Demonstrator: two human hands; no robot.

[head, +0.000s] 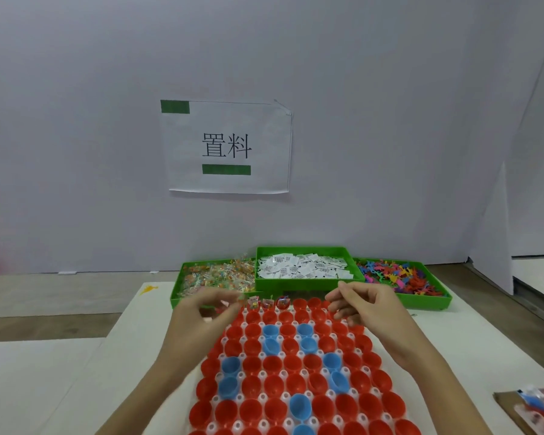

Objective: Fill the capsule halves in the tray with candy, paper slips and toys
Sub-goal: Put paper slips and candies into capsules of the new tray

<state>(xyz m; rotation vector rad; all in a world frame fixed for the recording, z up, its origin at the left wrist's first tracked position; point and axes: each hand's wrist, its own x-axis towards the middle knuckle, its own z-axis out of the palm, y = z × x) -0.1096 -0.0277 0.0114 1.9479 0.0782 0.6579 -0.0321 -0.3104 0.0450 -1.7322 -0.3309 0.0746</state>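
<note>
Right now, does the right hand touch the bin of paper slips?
Apart. In the head view the right hand hovers over the capsule tray, nearer the camera than the bin of paper slips.

Your left hand (206,304) and right hand (363,304) hover over the far rows of the white tray (283,400) with red and blue capsule halves (308,362). A few far halves hold candy (267,303). Behind stand three green bins: candy bin (176,296), paper slips (302,266), toys (399,274). What the fingers hold is too blurred to tell.
</note>
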